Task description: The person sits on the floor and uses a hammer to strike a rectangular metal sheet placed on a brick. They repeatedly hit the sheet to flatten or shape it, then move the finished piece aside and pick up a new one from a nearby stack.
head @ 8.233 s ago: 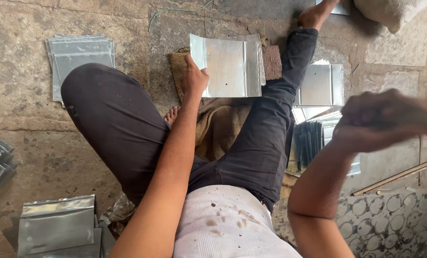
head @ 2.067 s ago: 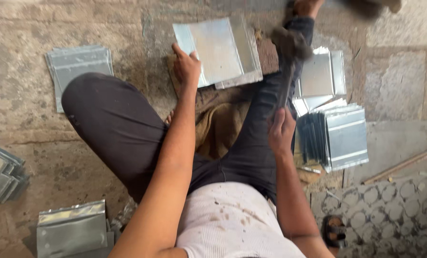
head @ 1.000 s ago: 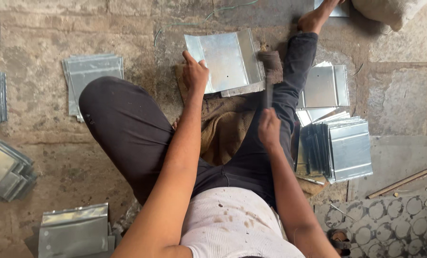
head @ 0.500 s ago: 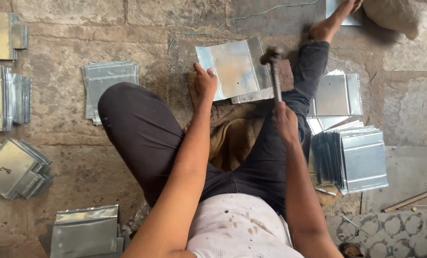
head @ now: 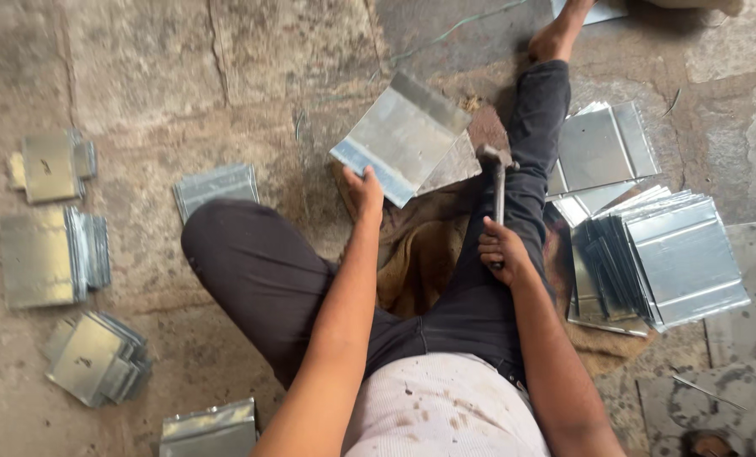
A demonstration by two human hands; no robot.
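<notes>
Now, hands (head: 364, 188) gripping sheet (head: 402, 135), hammer (head: 496, 182)

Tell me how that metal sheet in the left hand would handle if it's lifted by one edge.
The metal sheet looks thin, so probably light. Its folded edges likely keep it stiff rather than floppy. The left hand pinches only one corner, so the shiny surface may slip or swing.

Worn stone slab floor (head: 141, 68), cracked and dusty, in flat daylight. A patterned tile (head: 717, 398) lies at the lower right.
</notes>
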